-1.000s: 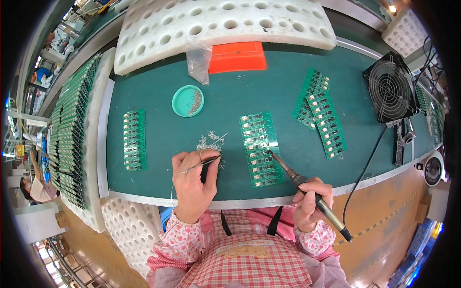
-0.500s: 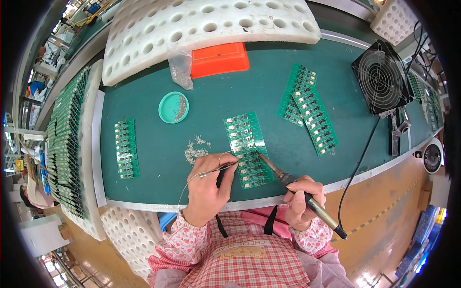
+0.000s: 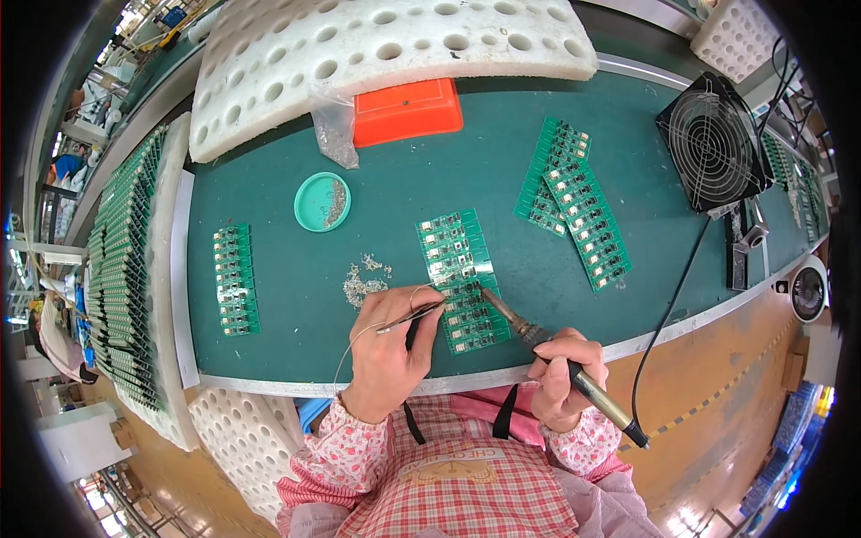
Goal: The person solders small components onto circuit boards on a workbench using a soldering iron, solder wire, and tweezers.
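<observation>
On the green bench (image 3: 583, 314): one green circuit panel (image 3: 460, 282) lying flat near the front edge, between the two hands, long side running away from the wearer.
Left hand (image 3: 387, 351): thumb and fingertips pinched closed on a dark slim tool (image 3: 416, 314), its point at the panel's left edge; a thin wire (image 3: 340, 366) loops over the same hand. Which fingers bear on the wire, cannot tell.
Right hand (image 3: 567, 377): fingers wrapped snugly round a soldering iron (image 3: 605, 403), pen-fashion, tilted; tip by a dark part midway along the panel. Contact too small to make out.
Left of panel: heap of tiny metal parts (image 3: 363, 288), then a lone board strip (image 3: 236, 280).
Beyond heap: round teal dish (image 3: 311, 212), clear bag (image 3: 335, 134), orange-red box (image 3: 408, 113).
Right of panel: overlapping board strips (image 3: 588, 221), then a black fan (image 3: 713, 142).
</observation>
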Available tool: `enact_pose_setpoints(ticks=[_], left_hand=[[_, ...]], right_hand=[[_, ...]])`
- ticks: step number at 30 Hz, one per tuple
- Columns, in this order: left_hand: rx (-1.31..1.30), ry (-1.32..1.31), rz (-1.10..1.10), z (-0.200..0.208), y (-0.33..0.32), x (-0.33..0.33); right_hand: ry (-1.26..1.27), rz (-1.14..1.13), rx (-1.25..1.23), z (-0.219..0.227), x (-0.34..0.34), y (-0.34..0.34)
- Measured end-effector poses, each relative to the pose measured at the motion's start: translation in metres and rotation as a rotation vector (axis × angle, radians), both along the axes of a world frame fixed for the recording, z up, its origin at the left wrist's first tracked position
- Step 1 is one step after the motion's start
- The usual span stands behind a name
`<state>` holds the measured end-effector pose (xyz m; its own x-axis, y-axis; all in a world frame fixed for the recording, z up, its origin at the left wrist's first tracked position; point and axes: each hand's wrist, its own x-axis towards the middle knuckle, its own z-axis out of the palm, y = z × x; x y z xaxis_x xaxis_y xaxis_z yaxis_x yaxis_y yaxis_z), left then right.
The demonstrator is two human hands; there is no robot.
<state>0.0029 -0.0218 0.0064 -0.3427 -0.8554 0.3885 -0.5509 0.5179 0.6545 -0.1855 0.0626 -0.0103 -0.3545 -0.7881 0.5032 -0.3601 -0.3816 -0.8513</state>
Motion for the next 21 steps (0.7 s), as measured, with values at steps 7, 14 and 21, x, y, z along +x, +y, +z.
enact_pose_setpoints(ticks=[7,14,21], left_hand=[[-0.020,0.005,-0.009,-0.0006,-0.0003,-0.0003],[-0.027,-0.007,-0.011,0.0008,-0.0004,-0.0008],[-0.017,-0.005,-0.006,0.0008,0.0000,-0.0005]], right_hand=[[-0.011,-0.003,-0.026,-0.0010,0.0010,-0.0006],[-0.004,-0.002,-0.019,-0.0001,0.0006,-0.0004],[-0.030,0.011,-0.051,0.0022,0.0003,-0.0012]])
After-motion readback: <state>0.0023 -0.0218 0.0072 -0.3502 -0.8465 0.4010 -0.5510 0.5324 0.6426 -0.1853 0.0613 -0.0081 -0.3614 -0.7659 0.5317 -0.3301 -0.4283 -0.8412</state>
